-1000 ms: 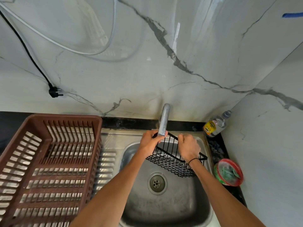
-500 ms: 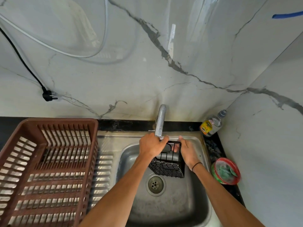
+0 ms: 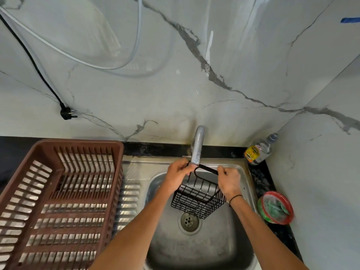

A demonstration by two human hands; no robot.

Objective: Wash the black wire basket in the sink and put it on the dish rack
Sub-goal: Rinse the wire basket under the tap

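Both hands are holding the black wire basket [image 3: 198, 197] above the steel sink [image 3: 241, 248] and its drain [image 3: 188, 221]: the left hand [image 3: 178, 175] and right hand [image 3: 228, 182] are gripping its top bar, under the tap [image 3: 197, 147], with the brown dish rack [image 3: 58, 201] sitting left of the basin

Both bare forearms reach forward from the bottom edge and converge. The left hand [image 3: 178, 174] has its fingers curled in a pinch at its fingertips. The right hand [image 3: 228, 182], a thin dark band at its wrist, curls its fingers likewise, knuckles up.
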